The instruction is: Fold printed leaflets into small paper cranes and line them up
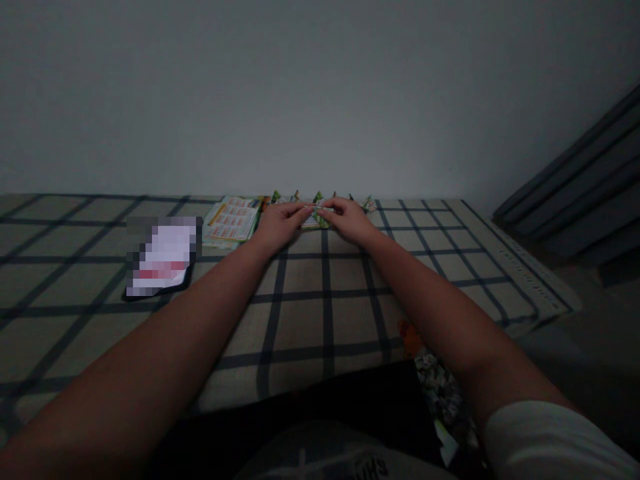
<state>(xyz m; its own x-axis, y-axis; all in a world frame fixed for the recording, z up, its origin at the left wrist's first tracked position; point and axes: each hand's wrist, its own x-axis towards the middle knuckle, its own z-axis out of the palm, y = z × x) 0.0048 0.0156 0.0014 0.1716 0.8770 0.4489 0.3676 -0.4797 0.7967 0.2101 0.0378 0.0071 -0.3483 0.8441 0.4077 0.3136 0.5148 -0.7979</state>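
Note:
At the far side of the checked cloth, both of my hands meet over a small piece of printed paper (321, 219), green and white. My left hand (280, 221) pinches its left side between thumb and fingers. From the right, my right hand (351, 219) pinches the same paper, its thumb close to the left one. Several folded, pointed pieces of colourful paper (369, 203) stand just behind my hands, partly hidden by them. Left of my left hand lies a stack of printed sheets (231, 221) with calendar-like grids on top.
A phone (167, 257) with a lit, blurred-out screen lies on the checked cloth (300, 320) at left. A pale wall (310, 100) rises behind. Near my lap are an orange item (410, 339) and a dark patterned bundle (440, 383). Grey curtain-like folds (575, 193) hang at right.

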